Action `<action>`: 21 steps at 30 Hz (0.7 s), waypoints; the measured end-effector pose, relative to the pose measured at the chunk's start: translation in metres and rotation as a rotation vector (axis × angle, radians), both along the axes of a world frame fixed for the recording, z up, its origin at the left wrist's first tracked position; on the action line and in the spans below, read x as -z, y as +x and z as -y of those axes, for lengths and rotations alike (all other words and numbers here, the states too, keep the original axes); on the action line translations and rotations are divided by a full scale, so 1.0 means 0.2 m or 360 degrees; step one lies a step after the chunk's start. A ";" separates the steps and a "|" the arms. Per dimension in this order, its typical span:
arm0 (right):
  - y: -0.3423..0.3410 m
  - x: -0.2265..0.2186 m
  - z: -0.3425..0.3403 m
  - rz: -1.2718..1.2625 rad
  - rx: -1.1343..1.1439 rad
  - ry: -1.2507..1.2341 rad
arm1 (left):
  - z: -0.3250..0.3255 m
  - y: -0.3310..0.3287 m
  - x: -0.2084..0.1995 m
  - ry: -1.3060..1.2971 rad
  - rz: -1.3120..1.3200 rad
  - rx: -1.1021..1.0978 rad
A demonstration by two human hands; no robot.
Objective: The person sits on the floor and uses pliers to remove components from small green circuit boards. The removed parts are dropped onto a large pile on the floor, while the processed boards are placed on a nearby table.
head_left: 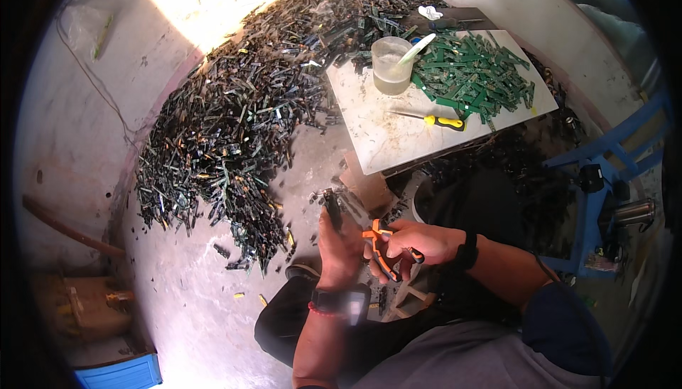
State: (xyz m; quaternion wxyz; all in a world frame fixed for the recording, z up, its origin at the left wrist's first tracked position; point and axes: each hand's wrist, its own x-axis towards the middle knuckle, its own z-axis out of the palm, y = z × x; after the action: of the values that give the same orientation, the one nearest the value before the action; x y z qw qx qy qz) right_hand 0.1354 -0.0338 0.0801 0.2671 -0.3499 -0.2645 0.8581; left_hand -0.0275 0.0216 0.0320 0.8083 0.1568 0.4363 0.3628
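Observation:
In my left hand [339, 247] is a narrow dark strip [331, 209], held upright with its end poking out above the thumb. My right hand [419, 241] grips orange-and-black pliers [384, 247], fingers wrapped round the handles. The jaws of the pliers are beside my left hand's fingers; whether they touch the strip I cannot tell. Ahead, on a white board [364, 149], lie a heap of green circuit board strips [472, 69], a cloudy plastic cup [391, 69] with a pale stick in it, and a yellow-and-black screwdriver [444, 122].
A large pile of dark strips [234, 119] spreads over the floor to the left and far side. A piece of cardboard [366, 184] lies under the board's near edge. At the right stands a blue stool or frame [586, 225]. A cardboard box [92, 304] and a blue crate [121, 373] sit lower left.

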 end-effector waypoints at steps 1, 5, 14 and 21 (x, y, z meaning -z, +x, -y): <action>-0.01 0.00 0.00 0.0030 -0.0026 0.0017 | 0.00 0.00 0.00 -0.0059 -0.0061 -0.0030; -0.02 -0.04 -0.01 0.0031 -0.0035 -0.0026 | 0.00 0.03 -0.04 -0.0214 -0.0131 -0.0063; 0.00 0.02 -0.02 0.0446 0.0234 0.0350 | 0.00 0.03 0.01 -0.0186 0.0080 0.0023; 0.23 -0.06 -0.13 0.2461 0.0555 0.1217 | -0.03 0.01 0.08 -0.0207 0.0457 0.0271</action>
State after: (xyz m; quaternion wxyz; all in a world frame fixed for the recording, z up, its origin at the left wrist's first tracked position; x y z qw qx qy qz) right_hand 0.1808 -0.0081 0.0915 0.2393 -0.7550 -0.5832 0.1805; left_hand -0.0263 0.0273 0.0165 0.8986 0.0872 0.3240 0.2827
